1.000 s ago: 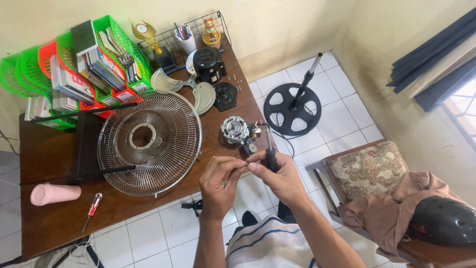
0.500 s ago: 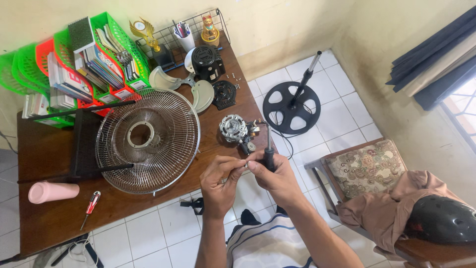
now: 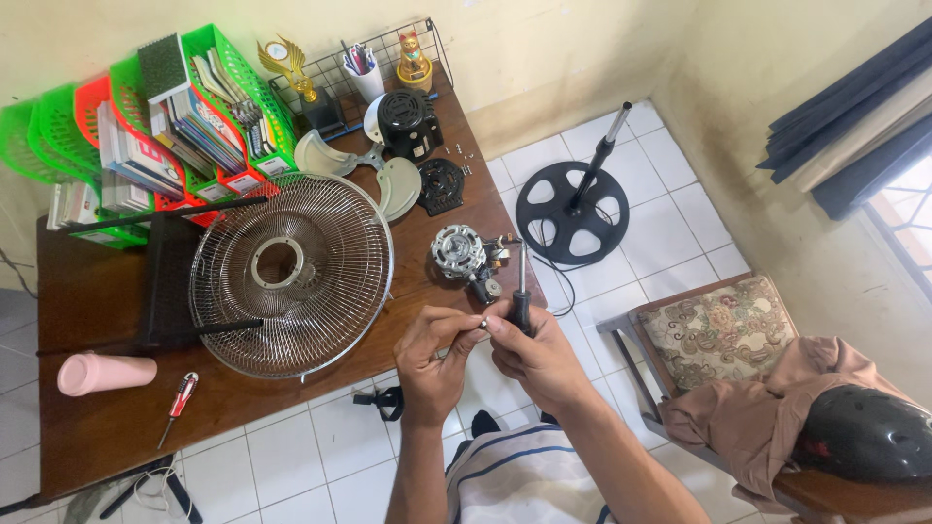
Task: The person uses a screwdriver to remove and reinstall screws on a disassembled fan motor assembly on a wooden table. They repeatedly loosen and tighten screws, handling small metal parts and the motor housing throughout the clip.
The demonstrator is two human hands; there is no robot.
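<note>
Left hand [image 3: 434, 357]: fingertips pinching 1 small screw [image 3: 482, 323], touching the right thumb. Right hand [image 3: 537, 355]: fingers wrapped round 1 black-handled screwdriver [image 3: 521, 296], long axis upright, shaft pointing away toward the fan motor [image 3: 460, 251] on the table [image 3: 97, 427].

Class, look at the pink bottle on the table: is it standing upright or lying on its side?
Lying on its side: the pink bottle stretches lengthwise along the table.

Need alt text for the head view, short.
Seen from above, a person's left hand and right hand meet over a small part at a wooden table's edge; the right grips a screwdriver. A fan motor and fan grille lie beyond.
</note>
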